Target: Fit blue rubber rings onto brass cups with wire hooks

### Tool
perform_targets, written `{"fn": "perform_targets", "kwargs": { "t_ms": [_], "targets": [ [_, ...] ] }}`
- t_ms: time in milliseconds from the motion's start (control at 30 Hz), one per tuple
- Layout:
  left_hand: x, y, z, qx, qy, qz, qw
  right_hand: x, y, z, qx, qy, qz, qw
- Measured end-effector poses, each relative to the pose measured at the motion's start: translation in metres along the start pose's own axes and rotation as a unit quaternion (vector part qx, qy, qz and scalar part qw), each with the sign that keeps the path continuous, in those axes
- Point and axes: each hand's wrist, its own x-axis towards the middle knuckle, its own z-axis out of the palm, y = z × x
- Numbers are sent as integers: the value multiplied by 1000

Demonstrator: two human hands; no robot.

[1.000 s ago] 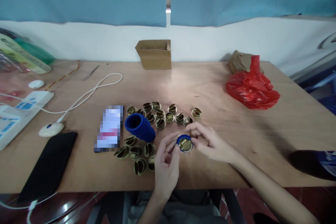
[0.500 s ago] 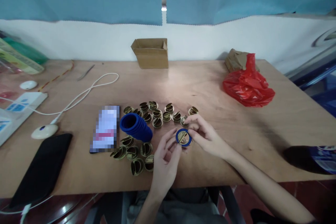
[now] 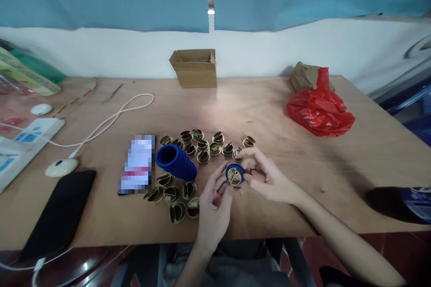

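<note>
A small round blue cap with a brass insert (image 3: 235,175) is held just above the wooden table (image 3: 336,161), pinched between both hands. My left hand (image 3: 213,208) grips its left side with thumb and fingertips. My right hand (image 3: 266,177) holds its right side, fingers curled round the rim. A stack of blue caps (image 3: 175,162) lies on its side to the left. Several loose brass inserts (image 3: 202,145) lie in a row behind the hands, and several more (image 3: 173,199) sit near my left hand.
A cardboard box (image 3: 194,68) stands at the back. A red plastic bag (image 3: 319,110) lies back right, a dark object (image 3: 400,204) at the right edge. A black phone (image 3: 59,215), a white cable (image 3: 101,125) and a white power strip (image 3: 20,148) are left.
The blue cap has turned slightly between my fingers and my hands have shifted a little. The view has moved slightly.
</note>
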Motion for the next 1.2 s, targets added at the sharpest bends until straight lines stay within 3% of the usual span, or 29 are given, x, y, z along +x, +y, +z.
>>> {"fn": "perform_targets", "kwargs": {
  "t_ms": [200,367,533,667,767,867,1000,1100,1200],
  "targets": [
    [-2,-5,0,60,-77,-19,995,0,-1,-5,-83,20,-10,996],
    [3,-9,-2,91,-26,5,996,1,0,-6,-109,-1,-27,994],
    [2,-15,-7,188,17,67,980,2,-2,-10,-161,3,-85,983],
    [0,-15,-7,281,-3,154,947,4,-7,-9,-182,-25,-120,976],
    [0,-18,-4,313,-17,200,928,4,-12,-12,-186,-20,-118,975],
    [-5,-18,-2,324,-15,243,914,-2,-16,-26,-247,29,-73,966],
    [-20,3,-13,376,18,357,855,-23,-11,-57,-386,107,26,916],
    [-23,35,-33,389,127,437,801,-44,3,-76,-471,177,96,859],
    [-12,69,-51,449,229,415,758,-63,17,-84,-536,260,143,791]
  ]
}}
